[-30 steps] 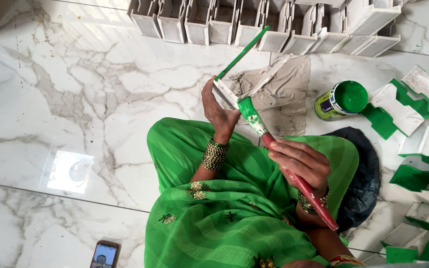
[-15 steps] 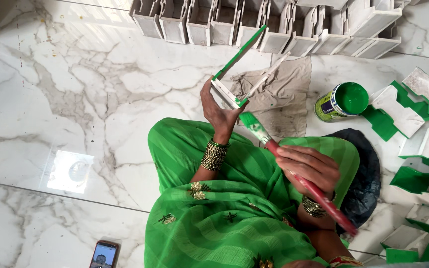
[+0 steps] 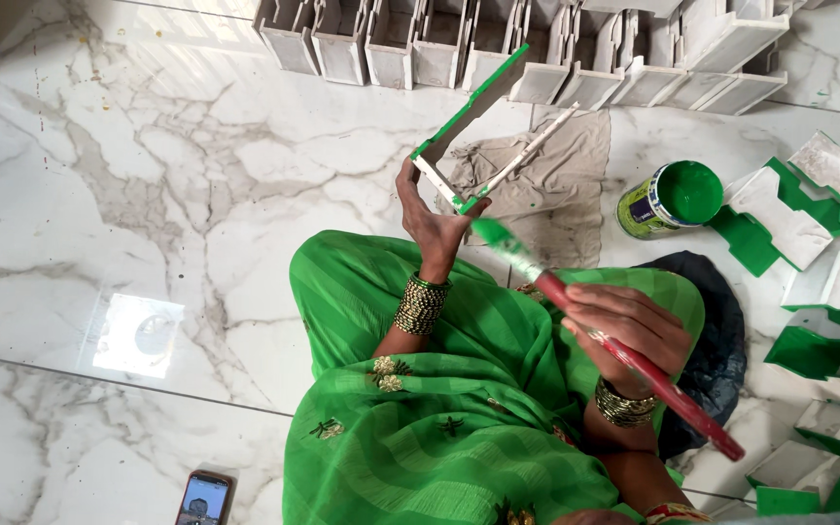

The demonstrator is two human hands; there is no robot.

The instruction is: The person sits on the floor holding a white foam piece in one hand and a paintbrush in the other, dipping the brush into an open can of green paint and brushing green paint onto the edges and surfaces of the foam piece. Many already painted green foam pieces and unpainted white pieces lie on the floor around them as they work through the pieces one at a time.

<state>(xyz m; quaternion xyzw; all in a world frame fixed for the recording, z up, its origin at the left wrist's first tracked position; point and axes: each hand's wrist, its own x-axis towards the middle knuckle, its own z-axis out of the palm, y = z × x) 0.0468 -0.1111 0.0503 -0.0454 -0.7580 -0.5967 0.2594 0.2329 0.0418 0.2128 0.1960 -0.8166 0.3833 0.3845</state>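
My left hand [image 3: 432, 222] holds up a small white open-sided box piece [image 3: 476, 128] with green-painted edges, gripping it from below. My right hand [image 3: 627, 329] grips a red-handled paintbrush [image 3: 624, 352]; its green-loaded bristles [image 3: 494, 236] point up-left, just below the box's lower corner, a little apart from it. Both wrists carry gold bangles above my green draped lap.
An open tin of green paint [image 3: 671, 199] stands right of a stained beige cloth [image 3: 564, 185]. A row of unpainted white pieces [image 3: 498, 49] lines the top; green-painted pieces [image 3: 809, 282] lie at the right. A phone [image 3: 204, 498] rests bottom left on the marble floor.
The left hand has turned the box piece so its open frame shows wider. The brush has drawn back from the piece, down and to the right.
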